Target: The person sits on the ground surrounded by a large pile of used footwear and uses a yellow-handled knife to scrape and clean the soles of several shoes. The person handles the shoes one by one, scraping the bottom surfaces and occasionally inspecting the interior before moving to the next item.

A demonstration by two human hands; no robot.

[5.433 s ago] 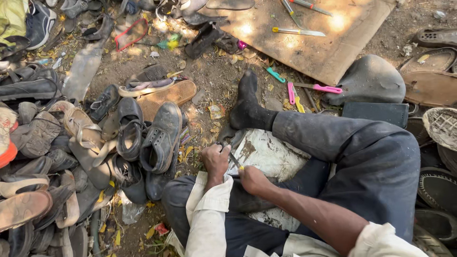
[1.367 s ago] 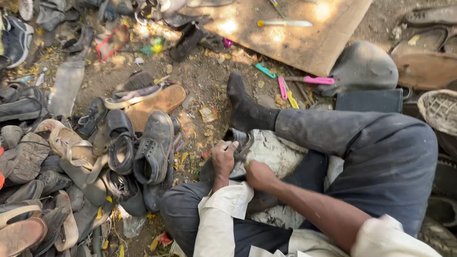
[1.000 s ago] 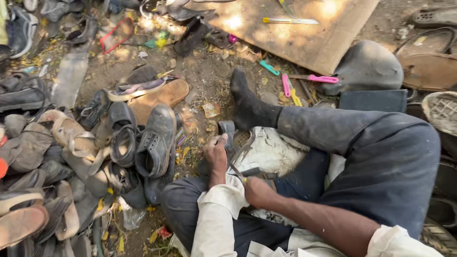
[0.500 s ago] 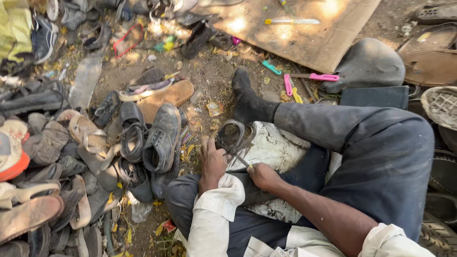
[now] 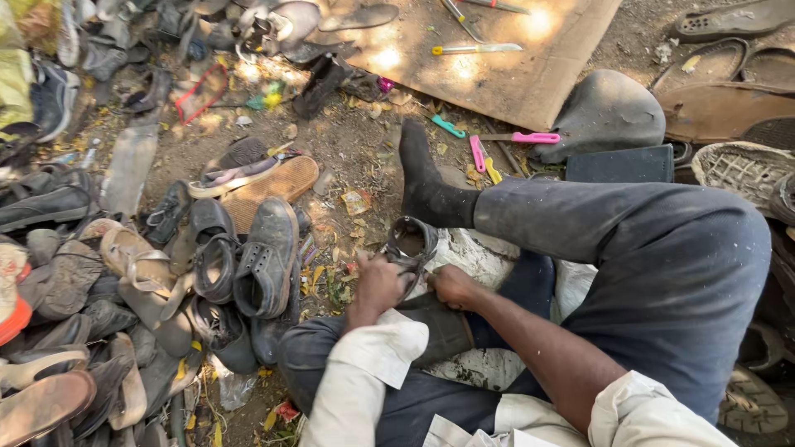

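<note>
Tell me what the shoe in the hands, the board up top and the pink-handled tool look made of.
Shoe: dark, dull, scuffed; probably leather or a synthetic, hard to tell. Board: flat, brown, matte, straight-edged; likely hardboard or plywood. Pink-handled tool: glossy bright handle suggests plastic; its grey thin blade looks like metal.

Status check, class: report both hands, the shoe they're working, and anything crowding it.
Left hand and right hand both gripping grey shoe on lap. White cloth underneath. Shoe pile close on the left.

Worn, matt leather shoe [image 5: 411, 242] over rough white cloth [image 5: 484, 257]; dusty dark fabric trousers [image 5: 662, 265]; glossy pink plastic tool handle [image 5: 534, 137]; matt brown board [image 5: 497, 70].
</note>
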